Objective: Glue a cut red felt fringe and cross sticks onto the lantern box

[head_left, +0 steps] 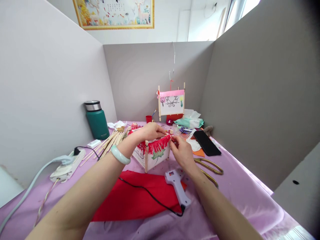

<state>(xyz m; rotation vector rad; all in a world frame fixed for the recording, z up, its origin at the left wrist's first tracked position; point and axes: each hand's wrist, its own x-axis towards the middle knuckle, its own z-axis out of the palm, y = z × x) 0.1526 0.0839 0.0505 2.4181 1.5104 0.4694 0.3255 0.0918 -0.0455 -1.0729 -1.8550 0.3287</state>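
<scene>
As the left hand (150,131) and right hand (182,152) pinch together at an upper corner of a stick-framed paper lantern (152,161), a red fringe (156,145) hangs along its top edge. The lantern stands on the desk (232,196), just beyond a red felt sheet (132,196). A glue gun (176,186) lies on the felt, near gold scissors (208,166). A second lantern (171,105) stands farther back.
</scene>
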